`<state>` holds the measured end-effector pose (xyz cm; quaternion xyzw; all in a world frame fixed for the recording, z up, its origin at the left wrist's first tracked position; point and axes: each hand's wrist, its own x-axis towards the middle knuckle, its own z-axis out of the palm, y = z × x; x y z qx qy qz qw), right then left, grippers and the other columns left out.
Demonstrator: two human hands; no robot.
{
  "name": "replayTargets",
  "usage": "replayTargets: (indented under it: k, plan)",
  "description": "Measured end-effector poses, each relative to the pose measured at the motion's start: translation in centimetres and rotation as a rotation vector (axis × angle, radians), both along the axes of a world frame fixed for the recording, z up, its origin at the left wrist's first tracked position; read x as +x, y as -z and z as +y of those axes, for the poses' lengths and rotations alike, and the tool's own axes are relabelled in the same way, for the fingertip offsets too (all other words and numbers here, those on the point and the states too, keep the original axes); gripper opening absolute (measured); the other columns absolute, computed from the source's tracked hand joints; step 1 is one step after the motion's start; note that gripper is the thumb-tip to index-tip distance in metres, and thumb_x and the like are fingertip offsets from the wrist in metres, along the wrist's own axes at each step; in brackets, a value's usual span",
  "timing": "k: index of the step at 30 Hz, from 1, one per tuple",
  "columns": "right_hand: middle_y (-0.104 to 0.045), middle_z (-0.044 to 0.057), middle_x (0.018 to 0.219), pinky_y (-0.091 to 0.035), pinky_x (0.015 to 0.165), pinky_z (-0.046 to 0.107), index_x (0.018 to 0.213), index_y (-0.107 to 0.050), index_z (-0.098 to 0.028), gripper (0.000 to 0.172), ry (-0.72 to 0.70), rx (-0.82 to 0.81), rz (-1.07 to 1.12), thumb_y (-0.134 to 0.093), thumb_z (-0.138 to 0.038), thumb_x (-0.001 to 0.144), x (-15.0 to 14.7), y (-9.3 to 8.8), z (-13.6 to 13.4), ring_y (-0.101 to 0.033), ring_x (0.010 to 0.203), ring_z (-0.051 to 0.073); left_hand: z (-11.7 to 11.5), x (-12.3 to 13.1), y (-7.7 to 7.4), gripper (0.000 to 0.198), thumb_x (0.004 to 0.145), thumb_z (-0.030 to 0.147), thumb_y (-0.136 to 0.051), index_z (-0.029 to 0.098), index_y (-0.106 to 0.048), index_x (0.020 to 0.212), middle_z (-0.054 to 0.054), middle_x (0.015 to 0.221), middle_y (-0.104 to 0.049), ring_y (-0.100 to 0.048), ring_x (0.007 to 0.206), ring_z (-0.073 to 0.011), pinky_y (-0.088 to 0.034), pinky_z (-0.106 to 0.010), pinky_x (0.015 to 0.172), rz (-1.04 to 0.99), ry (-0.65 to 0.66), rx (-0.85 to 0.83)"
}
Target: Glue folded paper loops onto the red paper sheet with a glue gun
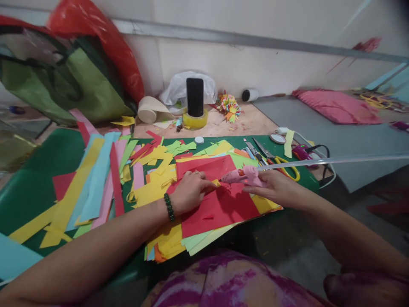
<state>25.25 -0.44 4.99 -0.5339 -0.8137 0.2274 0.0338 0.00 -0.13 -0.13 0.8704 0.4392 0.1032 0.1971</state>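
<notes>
My right hand (pixel 276 186) is wrapped around a pink glue gun (pixel 246 175), from whose back a long clear glue stick (pixel 335 160) runs off to the right. The gun's nozzle points left, close to a small yellow paper piece (pixel 217 183). That piece is at the fingertips of my left hand (pixel 191 189), whose fingers are closed on it; the thumb's grip is partly hidden. Beneath both hands lies red paper (pixel 223 209), on top of a pile of yellow and green sheets (pixel 204 241).
Coloured paper strips (pixel 86 183) and yellow scraps (pixel 156 179) cover the green table (pixel 22 183). Yellow-handled scissors (pixel 289 167) and cutters (pixel 254 151) lie at right. Behind stand a phone (pixel 194 97) by a tape roll (pixel 195 121), a paper flower ball (pixel 229 108) and a green bag (pixel 86 81).
</notes>
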Motion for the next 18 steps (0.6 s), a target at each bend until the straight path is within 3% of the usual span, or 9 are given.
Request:
replayTargets:
  k: [8,18]
  plan:
    - [-0.055,0.001,0.059,-0.03,0.051,0.026,0.065,-0.058,-0.02,0.05,-0.049,0.01,0.033,-0.048,-0.064,0.084,-0.14,-0.18,0.02,-0.047,0.053,0.014,-0.02,0.07,-0.28,0.03,0.093,0.019,-0.051,0.03,-0.075,0.106,-0.007,0.092,-0.066,-0.057,0.088,-0.0218,-0.039,-0.037,0.081,0.055,-0.004,-0.012]
    - [-0.035,-0.004,0.049,-0.02,0.047,0.027,0.054,-0.035,-0.023,0.054,0.031,0.014,-0.054,-0.048,-0.067,0.082,-0.28,0.53,0.16,-0.032,0.046,0.011,-0.1,0.06,-0.41,0.031,0.094,0.02,-0.049,0.03,-0.073,0.111,-0.007,0.094,-0.066,-0.056,0.09,-0.0213,-0.039,-0.038,0.085,0.062,-0.011,-0.025]
